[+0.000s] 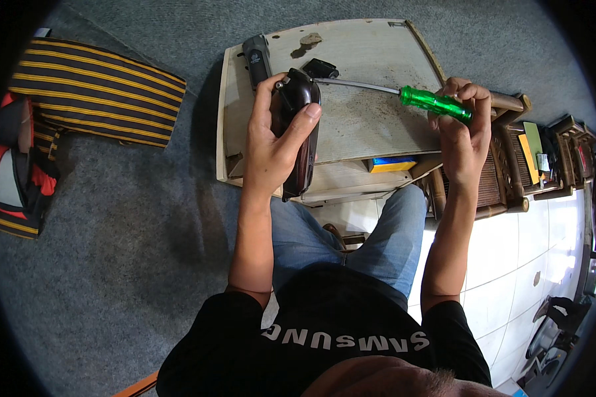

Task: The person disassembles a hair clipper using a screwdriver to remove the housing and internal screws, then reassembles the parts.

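My left hand (278,139) is wrapped round a glossy dark elongated device (301,92), held upright over the pale wooden table (371,53), with the thumb across its front. My right hand (463,126) grips the green handle of a screwdriver (417,98), fingers curled round it. The screwdriver's metal shaft runs left to the top of the dark device, where its tip appears to touch near a metal fitting. A grey-black device (257,54) lies at the table's back left, and a small black part (321,67) sits just behind the held device. Dark specks and stains mark the tabletop.
A blue and yellow box (391,163) sits in the table's open shelf. Bamboo furniture (516,169) stands at the right, some with items on it. Yellow-striped dark fabric (99,92) and a red-grey bundle (10,172) lie left on grey carpet (99,278). My legs are below the table.
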The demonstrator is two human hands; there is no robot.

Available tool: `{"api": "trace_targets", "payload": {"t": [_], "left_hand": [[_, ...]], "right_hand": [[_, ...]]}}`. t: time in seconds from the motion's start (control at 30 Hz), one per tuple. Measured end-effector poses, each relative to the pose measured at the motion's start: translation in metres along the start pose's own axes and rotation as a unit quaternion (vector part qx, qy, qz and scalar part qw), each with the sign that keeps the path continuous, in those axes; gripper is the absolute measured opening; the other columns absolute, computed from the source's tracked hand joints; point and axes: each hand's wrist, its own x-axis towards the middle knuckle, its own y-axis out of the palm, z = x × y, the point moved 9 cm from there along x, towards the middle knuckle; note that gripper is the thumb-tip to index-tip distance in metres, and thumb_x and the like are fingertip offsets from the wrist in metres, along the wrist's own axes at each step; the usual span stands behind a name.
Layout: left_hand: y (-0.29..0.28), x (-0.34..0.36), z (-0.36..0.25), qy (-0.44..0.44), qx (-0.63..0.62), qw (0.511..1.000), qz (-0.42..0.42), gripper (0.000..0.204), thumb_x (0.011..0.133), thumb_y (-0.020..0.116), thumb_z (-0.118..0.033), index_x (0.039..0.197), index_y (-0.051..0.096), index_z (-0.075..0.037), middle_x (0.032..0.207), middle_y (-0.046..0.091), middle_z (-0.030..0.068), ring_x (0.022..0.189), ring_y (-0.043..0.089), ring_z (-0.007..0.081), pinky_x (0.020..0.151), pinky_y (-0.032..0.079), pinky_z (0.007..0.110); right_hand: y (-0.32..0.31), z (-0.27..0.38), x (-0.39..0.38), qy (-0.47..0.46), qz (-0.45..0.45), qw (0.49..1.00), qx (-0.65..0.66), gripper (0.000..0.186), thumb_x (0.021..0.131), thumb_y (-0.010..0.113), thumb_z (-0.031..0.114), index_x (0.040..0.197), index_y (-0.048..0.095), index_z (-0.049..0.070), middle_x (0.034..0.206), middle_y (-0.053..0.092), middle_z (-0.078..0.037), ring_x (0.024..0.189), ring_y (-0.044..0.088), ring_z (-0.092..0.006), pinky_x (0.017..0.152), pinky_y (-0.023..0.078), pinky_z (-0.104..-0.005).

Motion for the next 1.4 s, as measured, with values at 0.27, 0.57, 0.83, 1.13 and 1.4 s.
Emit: {"api": "trace_targets", "payload": {"t": [0.27, 0.57, 0.83, 1.13, 1.4], "left_hand": [[0.0, 0.0, 0.0, 0.014, 0.02, 1.0, 0.006, 0.04, 0.098, 0.075, -0.018, 0.131, 0.057, -0.003, 0.1, 0.068, 0.0043, 0.089, 0.066, 0.0096, 0.077, 0.053, 0.024], [0.0, 0.0, -0.001, 0.008, 0.015, 1.0, 0.005, 0.041, 0.098, 0.075, -0.02, 0.131, 0.057, -0.003, 0.1, 0.068, 0.0051, 0.088, 0.067, 0.0102, 0.077, 0.054, 0.025], [0.001, 0.0, 0.0, 0.008, 0.008, 1.0, 0.009, 0.041, 0.098, 0.076, -0.02, 0.131, 0.058, -0.003, 0.099, 0.068, 0.0043, 0.088, 0.066, 0.0093, 0.075, 0.053, 0.024], [0.002, 0.0, 0.0, 0.005, 0.007, 1.0, 0.013, 0.04, 0.098, 0.075, -0.018, 0.131, 0.058, -0.003, 0.098, 0.067, 0.0028, 0.086, 0.065, 0.0075, 0.073, 0.052, 0.022], [0.002, -0.001, -0.001, -0.003, 0.003, 1.0, 0.018, 0.04, 0.099, 0.075, -0.018, 0.131, 0.057, -0.003, 0.099, 0.068, 0.0023, 0.086, 0.064, 0.007, 0.074, 0.051, 0.022]], "right_hand": [[0.003, 0.006, 0.001, -0.054, -0.01, 0.998, -0.023, 0.029, 0.101, 0.067, 0.0, 0.127, 0.054, 0.0, 0.126, 0.066, -0.021, 0.089, 0.066, -0.017, 0.079, 0.055, -0.0301], [0.0, 0.004, -0.003, -0.058, -0.037, 0.989, -0.133, 0.03, 0.107, 0.063, 0.014, 0.131, 0.053, -0.001, 0.118, 0.066, -0.017, 0.086, 0.064, -0.0148, 0.079, 0.053, -0.0277], [0.006, 0.003, -0.004, -0.028, -0.025, 0.991, -0.13, 0.033, 0.115, 0.047, 0.029, 0.134, 0.046, 0.002, 0.094, 0.065, -0.011, 0.079, 0.061, -0.0147, 0.076, 0.052, -0.0292], [0.006, 0.007, -0.002, -0.026, -0.117, 0.993, -0.015, 0.032, 0.112, 0.056, 0.028, 0.129, 0.054, 0.001, 0.09, 0.06, -0.004, 0.066, 0.054, -0.0082, 0.063, 0.043, -0.0225], [-0.003, 0.006, -0.008, -0.027, -0.034, 0.994, -0.1, 0.03, 0.112, 0.054, 0.027, 0.128, 0.055, 0.002, 0.079, 0.058, -0.002, 0.066, 0.051, -0.0065, 0.06, 0.039, -0.0218]]}}
